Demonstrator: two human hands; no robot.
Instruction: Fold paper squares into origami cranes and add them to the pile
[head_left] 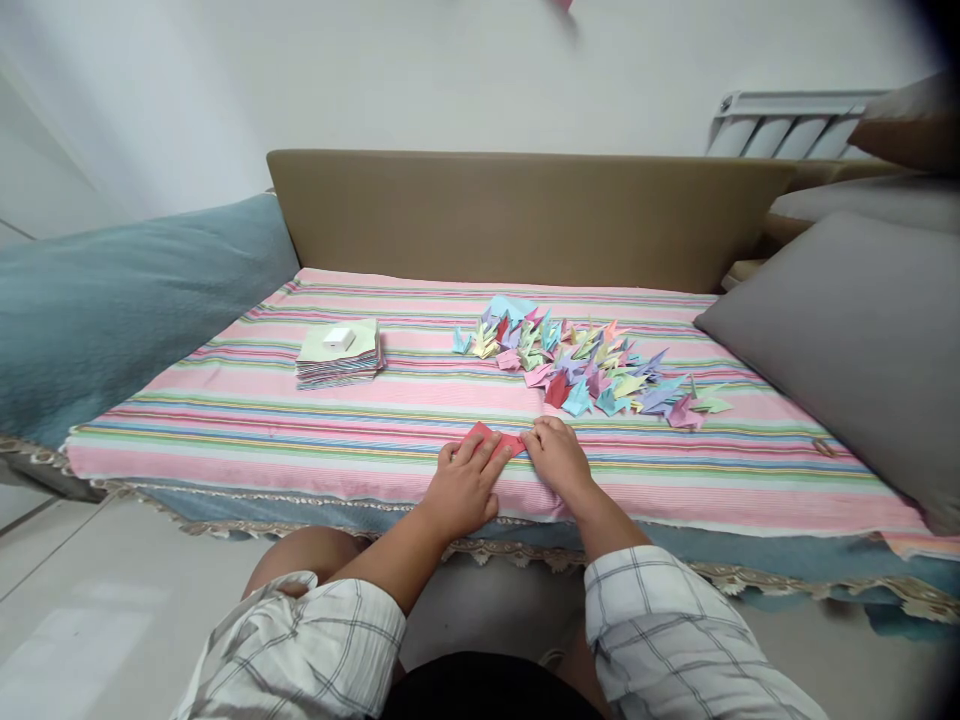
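Observation:
A red sheet of folding paper (480,433) lies on the striped cloth near the front edge, partly covered by my fingers. My left hand (466,485) is open, its fingers spread and resting flat on the paper. At the paper's right end, my right hand (559,455) is closed, fingers curled and pinching the corner. Just beyond my hands spreads a heap of folded paper cranes (577,370) in many colours. A stack of square paper sheets (341,370) stands to the left, with a small white block (338,339) on top.
The pink striped cloth (225,420) covers a sofa seat. A brown backrest (525,215) rises behind it. A blue-covered armrest (150,290) bounds the left side, and a grey cushion (840,340) leans at the right. A small brownish item (823,447) lies near the cushion.

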